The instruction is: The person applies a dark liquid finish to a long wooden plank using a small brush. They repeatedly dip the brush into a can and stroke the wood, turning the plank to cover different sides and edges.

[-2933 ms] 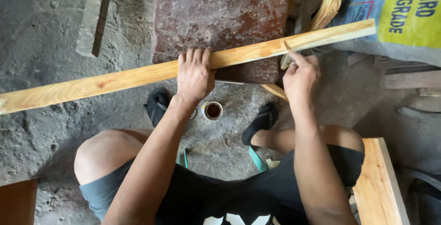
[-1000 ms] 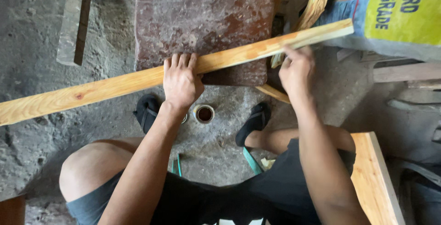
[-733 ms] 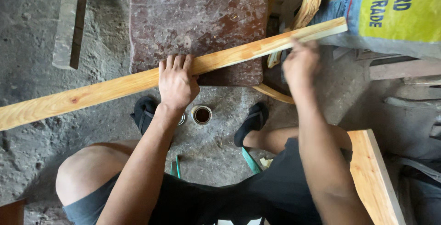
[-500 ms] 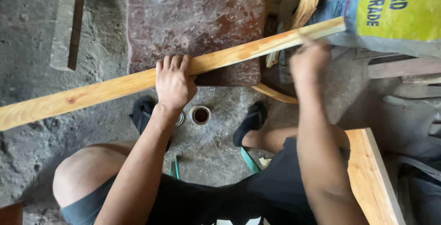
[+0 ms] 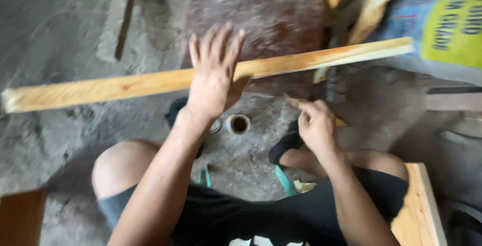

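The left hand (image 5: pixel 213 75) is pressing flat, fingers spread, steadying the long wooden strip (image 5: pixel 150 82); the right hand (image 5: pixel 315 125) is pinching something small, blurred, nearer.

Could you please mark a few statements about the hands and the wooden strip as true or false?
1. The left hand lies over the long wooden strip with fingers spread. True.
2. The right hand presses on the strip. False: it is drawn back below the strip, near the knee.
3. A small round tin stands on the floor between the feet. True.
4. The strip rests across a blue plastic crate. False: it crosses a reddish-brown slab.
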